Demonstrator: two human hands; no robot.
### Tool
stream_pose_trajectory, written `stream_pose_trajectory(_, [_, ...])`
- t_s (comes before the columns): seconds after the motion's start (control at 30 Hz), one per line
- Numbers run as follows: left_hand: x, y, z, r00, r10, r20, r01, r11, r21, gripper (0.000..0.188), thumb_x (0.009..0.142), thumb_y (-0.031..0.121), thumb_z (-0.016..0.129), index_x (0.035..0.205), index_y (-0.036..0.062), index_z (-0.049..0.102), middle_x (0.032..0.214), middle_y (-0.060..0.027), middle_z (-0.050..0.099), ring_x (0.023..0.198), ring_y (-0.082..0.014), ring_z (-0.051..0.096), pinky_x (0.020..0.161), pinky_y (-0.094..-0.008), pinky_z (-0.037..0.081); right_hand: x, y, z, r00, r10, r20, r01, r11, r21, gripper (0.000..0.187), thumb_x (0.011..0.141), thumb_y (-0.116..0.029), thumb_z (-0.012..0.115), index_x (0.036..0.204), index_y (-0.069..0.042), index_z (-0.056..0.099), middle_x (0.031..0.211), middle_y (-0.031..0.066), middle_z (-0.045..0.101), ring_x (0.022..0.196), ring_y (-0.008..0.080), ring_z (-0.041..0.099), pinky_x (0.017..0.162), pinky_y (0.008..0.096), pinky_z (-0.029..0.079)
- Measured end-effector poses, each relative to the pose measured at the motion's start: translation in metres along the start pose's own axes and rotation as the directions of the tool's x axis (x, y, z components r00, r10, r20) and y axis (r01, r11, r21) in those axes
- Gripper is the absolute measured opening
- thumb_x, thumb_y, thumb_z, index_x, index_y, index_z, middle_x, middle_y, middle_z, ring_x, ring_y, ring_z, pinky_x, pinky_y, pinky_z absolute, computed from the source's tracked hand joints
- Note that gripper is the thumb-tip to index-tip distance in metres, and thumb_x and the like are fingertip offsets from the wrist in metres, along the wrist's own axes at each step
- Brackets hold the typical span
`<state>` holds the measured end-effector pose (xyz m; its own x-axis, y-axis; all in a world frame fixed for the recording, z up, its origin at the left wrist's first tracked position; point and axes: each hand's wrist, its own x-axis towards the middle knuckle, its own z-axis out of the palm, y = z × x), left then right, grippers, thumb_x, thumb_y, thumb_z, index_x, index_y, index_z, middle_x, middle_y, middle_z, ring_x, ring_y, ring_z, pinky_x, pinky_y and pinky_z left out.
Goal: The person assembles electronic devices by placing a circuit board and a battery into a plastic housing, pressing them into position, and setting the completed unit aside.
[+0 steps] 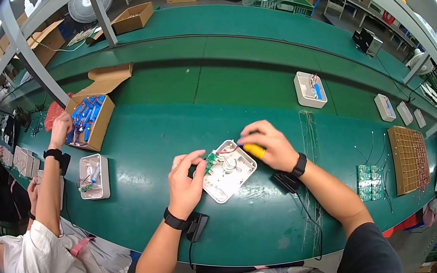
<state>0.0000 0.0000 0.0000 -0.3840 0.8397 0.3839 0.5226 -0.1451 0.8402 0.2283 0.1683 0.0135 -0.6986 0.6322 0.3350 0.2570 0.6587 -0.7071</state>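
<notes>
A white plastic housing [228,182], open side up, lies on the green bench before me, with loose wires inside it. My left hand [186,178] is closed on a small green circuit board [211,161] at the housing's left wall. My right hand [269,143] is curled at the upper right corner, its fingertips by the end of a red wire [228,150]. Something yellow [254,150] shows at its thumb side; whether it is held or worn I cannot tell. Both wrists carry black bands with small black boxes.
At left, a co-worker's hand [60,127] reaches into a cardboard box [103,121] of blue batteries. Another white housing [103,176] stands near it; a further one [312,104] sits at far right. Green boards [370,183] and a brown gridded tray [406,184] lie to the right.
</notes>
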Motion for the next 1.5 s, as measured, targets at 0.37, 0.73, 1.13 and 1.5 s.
stream_pose_trajectory(0.37, [0.002, 0.007, 0.007, 0.995, 0.022, 0.095, -0.009, 0.991, -0.131, 0.018, 0.093, -0.001, 0.075, 0.111, 0.0013, 0.075, 0.099, -0.0084, 0.076, 0.096, -0.0187, 0.070, 0.087, -0.0327, 0.055, -0.002, -0.040, 0.000, 0.803, -0.568, 0.180, 0.595, 0.781, -0.191, 0.026, 0.087, -0.015, 0.082, 0.113, -0.017, 0.080, 0.131, 0.0074, 0.068, 0.126, 0.0295, 0.064, 0.103, 0.0450, 0.052])
stream_pose_trajectory(0.73, [0.013, 0.010, 0.006, 0.991, 0.044, 0.123, -0.022, 0.984, -0.175, 0.017, 0.093, 0.004, 0.079, 0.109, 0.0025, 0.075, 0.097, -0.0085, 0.074, 0.092, -0.0191, 0.070, 0.084, -0.0325, 0.056, 0.000, -0.042, 0.001, 0.819, -0.553, 0.153, 0.573, 0.777, -0.260, 0.026, 0.085, -0.012, 0.081, 0.110, -0.008, 0.077, 0.128, 0.0110, 0.071, 0.114, 0.0293, 0.071, 0.096, 0.0430, 0.057])
stream_pose_trajectory(1.13, [0.005, 0.057, -0.022, 0.801, -0.466, 0.375, 0.137, 0.753, 0.643, 0.094, 0.078, 0.049, 0.086, 0.148, -0.0035, 0.053, 0.110, -0.0295, 0.075, 0.096, -0.0404, 0.077, 0.083, -0.0470, 0.062, 0.011, -0.043, -0.006, 0.802, -0.588, 0.100, 0.568, 0.701, -0.432, 0.026, 0.086, -0.004, 0.074, 0.110, 0.004, 0.072, 0.125, 0.0172, 0.071, 0.101, 0.0315, 0.074, 0.087, 0.0415, 0.063])
stream_pose_trajectory(1.5, [-0.001, 0.022, -0.004, 0.959, 0.038, 0.280, -0.126, 0.945, 0.303, 0.074, 0.087, 0.023, 0.080, 0.151, -0.0038, 0.053, 0.109, -0.0211, 0.077, 0.097, -0.0382, 0.076, 0.088, -0.0450, 0.061, 0.008, -0.048, -0.003, 0.931, -0.352, 0.099, 0.363, 0.920, -0.148, 0.028, 0.084, 0.000, 0.076, 0.111, -0.001, 0.070, 0.134, 0.0144, 0.069, 0.124, 0.0353, 0.066, 0.103, 0.0457, 0.056])
